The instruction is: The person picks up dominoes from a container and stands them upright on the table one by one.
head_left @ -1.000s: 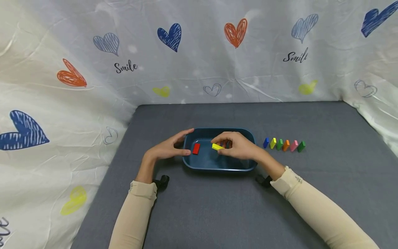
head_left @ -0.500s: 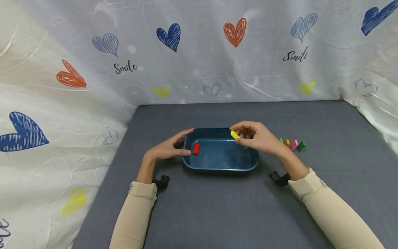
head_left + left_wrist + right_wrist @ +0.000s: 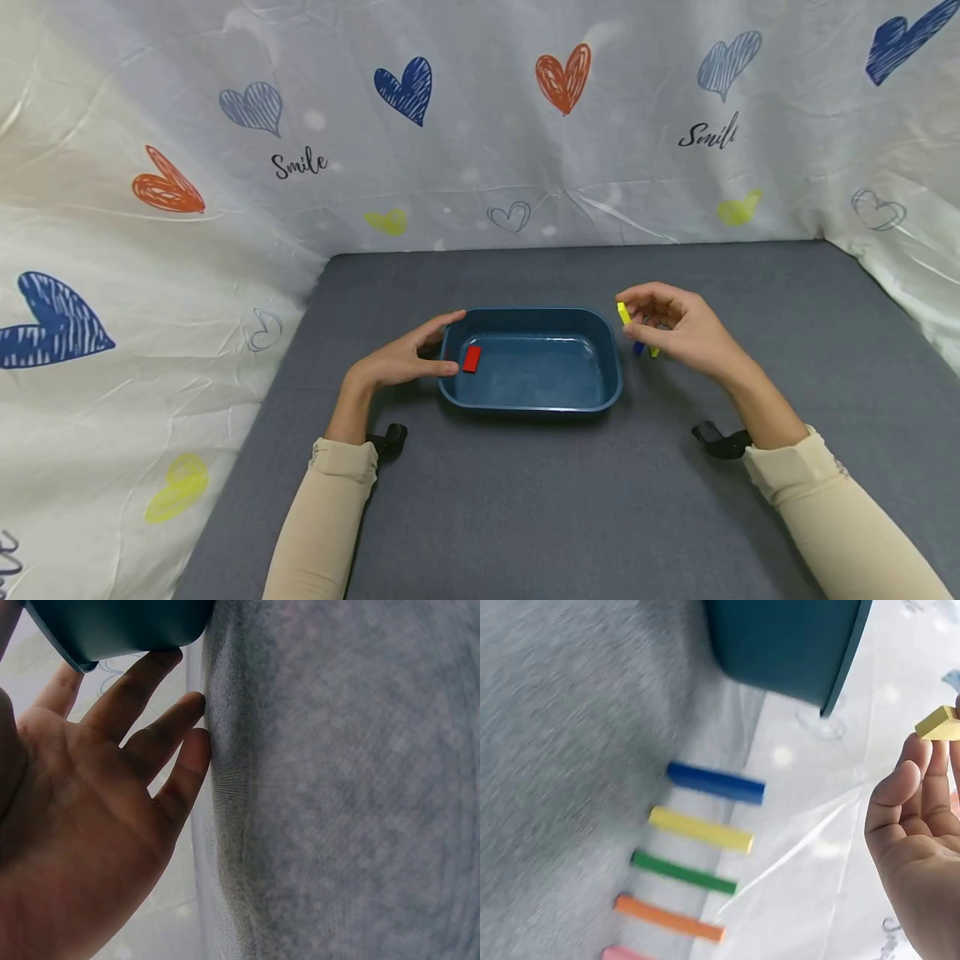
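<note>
My right hand pinches a yellow domino block between thumb and fingertips, held up just right of the blue tray. Along the left end of that tray lies my left hand, its fingers extended and touching the tray's side and rim. A red domino block lies flat inside, near the left end. Below the right hand, a standing row is mostly hidden in the head view. The right wrist view shows its blue block, yellow block, green block, orange block and part of a pink block.
A grey cloth covers the table. Behind it and along the left hangs a white curtain printed with hearts and "Smile". Dark straps show at both wrists.
From over the tray, my right hand has moved right with the yellow block, and it now covers most of the row. The left hand and red block stay put.
</note>
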